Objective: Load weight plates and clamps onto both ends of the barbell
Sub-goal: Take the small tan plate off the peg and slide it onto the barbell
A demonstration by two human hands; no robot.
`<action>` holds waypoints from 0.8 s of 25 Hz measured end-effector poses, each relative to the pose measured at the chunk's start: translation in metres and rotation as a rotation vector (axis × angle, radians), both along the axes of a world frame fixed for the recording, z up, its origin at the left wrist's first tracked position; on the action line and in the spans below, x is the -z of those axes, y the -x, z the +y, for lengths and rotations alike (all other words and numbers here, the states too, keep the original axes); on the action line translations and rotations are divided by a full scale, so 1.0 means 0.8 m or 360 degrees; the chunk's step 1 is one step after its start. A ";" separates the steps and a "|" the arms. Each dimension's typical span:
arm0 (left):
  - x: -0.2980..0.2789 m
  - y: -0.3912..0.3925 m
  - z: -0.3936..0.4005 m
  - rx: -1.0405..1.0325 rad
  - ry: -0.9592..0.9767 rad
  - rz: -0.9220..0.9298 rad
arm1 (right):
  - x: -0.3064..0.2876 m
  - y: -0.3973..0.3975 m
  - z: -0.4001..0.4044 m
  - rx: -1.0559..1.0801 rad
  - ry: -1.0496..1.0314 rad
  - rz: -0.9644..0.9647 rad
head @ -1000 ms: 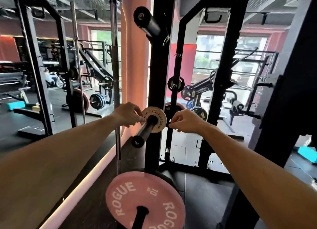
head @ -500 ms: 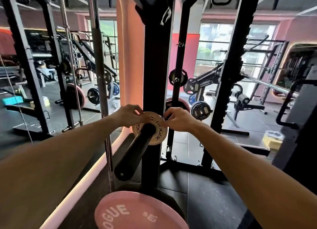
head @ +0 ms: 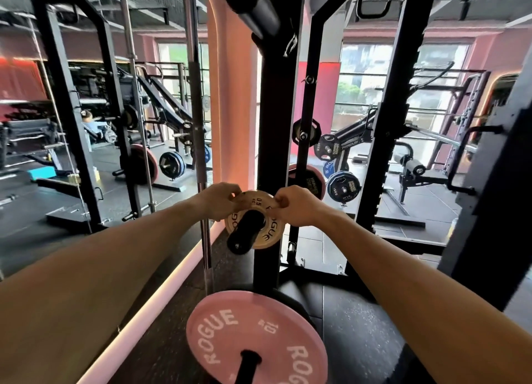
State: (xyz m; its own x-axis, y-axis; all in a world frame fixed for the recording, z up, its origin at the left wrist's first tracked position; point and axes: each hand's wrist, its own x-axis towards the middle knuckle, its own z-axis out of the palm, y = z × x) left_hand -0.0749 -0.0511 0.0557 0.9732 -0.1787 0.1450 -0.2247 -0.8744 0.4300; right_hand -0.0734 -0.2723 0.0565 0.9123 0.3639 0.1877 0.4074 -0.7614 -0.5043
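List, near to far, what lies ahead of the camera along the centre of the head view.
Large pink Rogue plate on its peg → small tan Rogue plate on a black storage peg, pinched by left hand and right hand → black rack upright behind.

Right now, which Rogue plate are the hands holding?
The small tan plate on the storage peg, pinched by both hands; the pink plate below sits untouched.

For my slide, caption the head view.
Both hands, left and right, grip a small tan plate on a black rack peg, above a pink plate.
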 end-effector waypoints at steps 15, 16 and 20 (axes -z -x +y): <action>-0.024 0.265 -0.090 0.0369 0.0240 -0.0198 | -0.036 0.319 -0.093 0.0221 0.0019 -0.0152; -0.029 0.274 -0.119 0.0448 0.0270 -0.0183 | -0.043 0.338 -0.121 0.0270 0.0017 -0.0147; -0.048 0.306 -0.243 0.0682 0.0321 -0.0232 | -0.068 0.412 -0.233 0.0512 0.0053 -0.0150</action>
